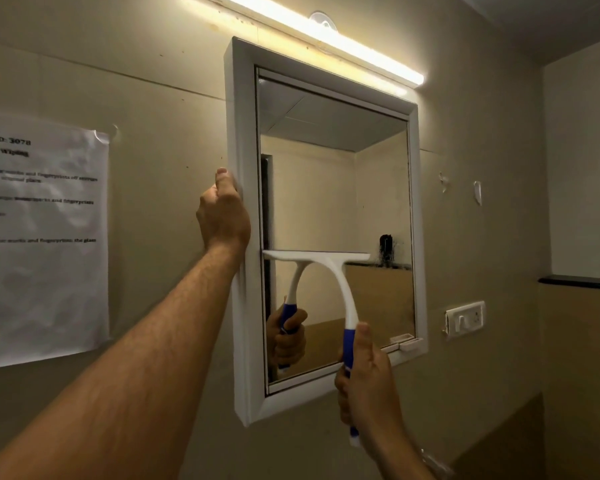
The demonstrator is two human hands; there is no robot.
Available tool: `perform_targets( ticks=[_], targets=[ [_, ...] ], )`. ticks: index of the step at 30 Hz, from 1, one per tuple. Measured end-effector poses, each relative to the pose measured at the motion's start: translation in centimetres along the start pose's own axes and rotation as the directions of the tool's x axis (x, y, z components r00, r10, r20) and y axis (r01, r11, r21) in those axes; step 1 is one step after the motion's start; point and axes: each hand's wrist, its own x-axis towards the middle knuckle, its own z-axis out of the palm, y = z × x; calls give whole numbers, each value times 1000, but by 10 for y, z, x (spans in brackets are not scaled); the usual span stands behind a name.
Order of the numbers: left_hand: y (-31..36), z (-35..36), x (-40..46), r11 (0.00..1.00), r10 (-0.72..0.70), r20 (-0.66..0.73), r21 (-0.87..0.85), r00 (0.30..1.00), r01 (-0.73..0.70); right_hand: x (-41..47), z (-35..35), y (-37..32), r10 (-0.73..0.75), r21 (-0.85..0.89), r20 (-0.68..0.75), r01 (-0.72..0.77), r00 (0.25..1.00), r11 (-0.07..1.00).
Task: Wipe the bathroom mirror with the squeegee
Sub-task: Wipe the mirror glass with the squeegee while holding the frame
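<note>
A: Nearest first. Hands?

B: Right hand (366, 382) low right of centre, fingers wrapped tight around the squeegee (329, 271) handle, thumb up along the blue grip. Left hand (224, 213) reaches up from the lower left, forearm bare, and grips the outer left edge of the mirror frame (241, 271): thumb on the side of the frame, fingers curled around it. Closed hold on both.

A: Squeegee position?

B: White T-shaped head, blue and white handle. Blade lies flat across the mirror (333, 188), roughly level, around the lower-middle of the glass, left end close to the inner left frame edge. Handle curves down and right to the hand, below the bottom frame rail. Its reflection and the reflected hand show in the glass to the left.

A: Blade touching the glass?

B: Looks pressed on, blade meets its reflection. Can't tell about streaks.

A: Mirror itself?

B: White-framed, rectangular, on a beige wall, small white catch (409, 344) at the bottom right corner. Reflects a beige room and ceiling.

A: Further out?

B: Printed paper sheet (42, 237) taped on the wall well left, text mostly blurred. Lit tube light (326, 32) just above the mirror. White switch plate (465, 318) right of the mirror, dark ledge (579, 282) far right.
</note>
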Motion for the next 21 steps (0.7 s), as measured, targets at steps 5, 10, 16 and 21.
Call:
perform_targets(
  ticks=[5, 10, 16, 21],
  targets=[
    [1, 0, -3, 1000, 11, 14, -10, 1000, -11, 13, 2, -28, -54, -6, -4, 54, 999, 999],
    [2, -1, -2, 1000, 1, 44, -29, 999, 1, 25, 11, -44, -106, -15, -27, 105, 994, 994],
    [3, -4, -6, 998, 28, 87, -67, 996, -22, -8, 0, 9, -10, 6, -17, 10, 1000, 1000],
    [6, -7, -18, 998, 61, 108, -33, 992, -58, -8, -7, 8, -2, 2, -9, 2, 1000, 1000]
  ],
)
